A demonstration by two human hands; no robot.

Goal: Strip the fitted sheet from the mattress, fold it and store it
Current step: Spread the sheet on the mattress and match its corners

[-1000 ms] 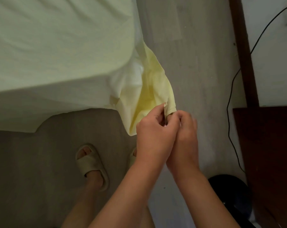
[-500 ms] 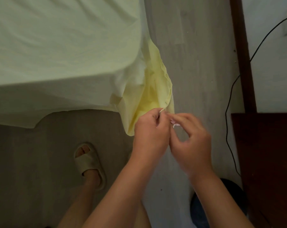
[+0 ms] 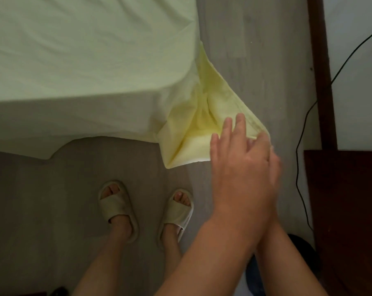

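The pale yellow fitted sheet point(image 3: 78, 60) covers the mattress at the upper left. Its loosened corner point(image 3: 204, 129) hangs off the mattress corner and is pulled out to the right in a taut flap. My left hand point(image 3: 238, 159) lies over that flap with its fingers straight and spread, fingertips on the cloth. My right hand point(image 3: 274, 161) sits under and behind the left one at the flap's tip. It is blurred and mostly hidden, so its grip cannot be made out.
My two feet in beige slippers point(image 3: 116, 208) stand on the grey floor just below the bed. A dark wooden cabinet point(image 3: 347, 210) and a wooden post point(image 3: 319, 71) stand at the right, with a black cable point(image 3: 302, 163) hanging beside them. A dark round object point(image 3: 304, 251) lies behind my right arm.
The hands pinched the sheet's hem close together before; now the left hand has opened flat over the flap and the corner is drawn further right. The right hand has slid under the left.
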